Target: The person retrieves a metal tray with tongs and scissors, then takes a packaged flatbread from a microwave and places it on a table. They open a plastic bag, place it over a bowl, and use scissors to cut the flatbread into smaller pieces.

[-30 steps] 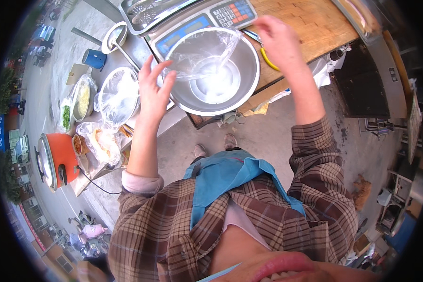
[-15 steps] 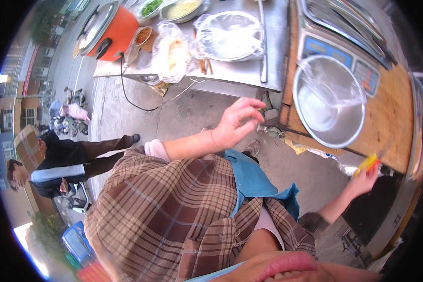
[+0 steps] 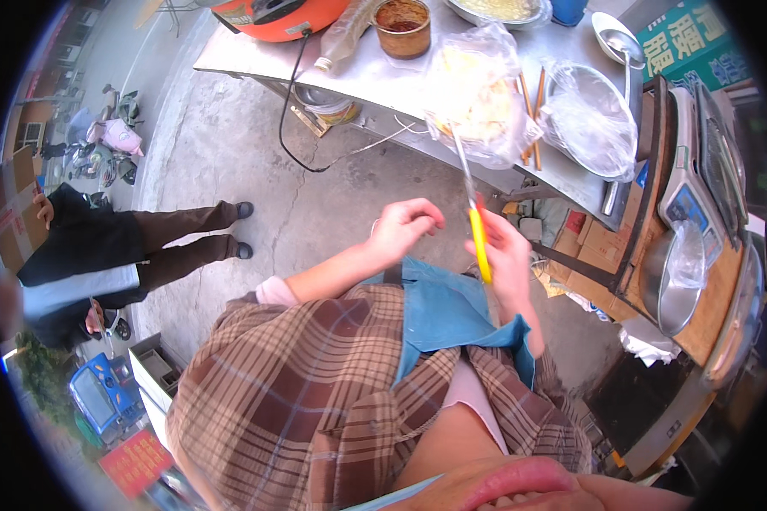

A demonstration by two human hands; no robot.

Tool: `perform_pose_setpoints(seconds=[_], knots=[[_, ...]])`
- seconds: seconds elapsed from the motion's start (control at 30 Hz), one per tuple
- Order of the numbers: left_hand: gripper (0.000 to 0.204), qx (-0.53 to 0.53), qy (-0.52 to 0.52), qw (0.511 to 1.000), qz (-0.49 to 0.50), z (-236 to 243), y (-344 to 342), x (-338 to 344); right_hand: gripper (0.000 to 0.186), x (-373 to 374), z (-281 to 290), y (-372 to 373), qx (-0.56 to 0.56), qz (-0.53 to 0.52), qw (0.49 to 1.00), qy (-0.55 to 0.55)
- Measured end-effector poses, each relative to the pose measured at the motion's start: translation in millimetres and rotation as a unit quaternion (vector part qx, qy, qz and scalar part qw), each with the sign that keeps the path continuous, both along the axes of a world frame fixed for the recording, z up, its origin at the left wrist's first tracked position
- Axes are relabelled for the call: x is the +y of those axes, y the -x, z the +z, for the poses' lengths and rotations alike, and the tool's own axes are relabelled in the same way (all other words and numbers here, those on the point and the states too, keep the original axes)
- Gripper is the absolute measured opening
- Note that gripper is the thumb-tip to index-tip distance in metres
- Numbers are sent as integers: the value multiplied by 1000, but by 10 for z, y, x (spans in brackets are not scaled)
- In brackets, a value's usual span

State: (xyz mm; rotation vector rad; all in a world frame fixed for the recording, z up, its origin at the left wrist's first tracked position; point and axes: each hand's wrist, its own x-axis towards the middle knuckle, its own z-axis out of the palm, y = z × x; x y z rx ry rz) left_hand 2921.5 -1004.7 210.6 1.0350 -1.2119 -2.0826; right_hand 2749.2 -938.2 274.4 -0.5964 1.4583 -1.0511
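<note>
Left hand (image 3: 403,228) empty, fingers loosely curled, just left of the tongs (image 3: 475,223). Right hand (image 3: 504,260) closed around their yellow grip, metal tips up toward the bagged food (image 3: 477,94). Probably light, stiff, slick; best held by the yellow part.

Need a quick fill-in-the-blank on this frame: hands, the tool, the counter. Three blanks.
1. The right hand holds tongs with a ____ handle.
2. The left hand holds ____.
3. The metal bowl beside the scale is lined with a clear plastic ____.

Missing words: yellow; nothing; bag
</note>
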Motion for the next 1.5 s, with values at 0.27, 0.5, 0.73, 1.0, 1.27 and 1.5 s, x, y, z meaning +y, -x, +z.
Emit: perform_pose_setpoints(seconds=[0.27,0.5,0.73,1.0,1.27,1.5], knots=[[15,-8,-83,992,96,-570,-2203,-1269,22,-2216,-993,-2176,-243,-151,957,-55],[16,-71,-119,987,82,-196,-2054,-1580,18,-2935,-1269,-1802,-60,-213,971,90],[18,-63,90,989,99,-223,-1535,-1900,28,-3038,-1258,-1632,219,-183,958,35],[36,-138,360,922,35,-156,606,-3079,31,-2600,-756,-174,329,-12,892,310],[50,-112,90,990,-6,-351,1419,-3442,41,-2561,-388,773,519,-108,826,193],[16,-198,171,964,41,-519,1563,-3466,18,-2778,-614,1014,472,-138,854,170]])
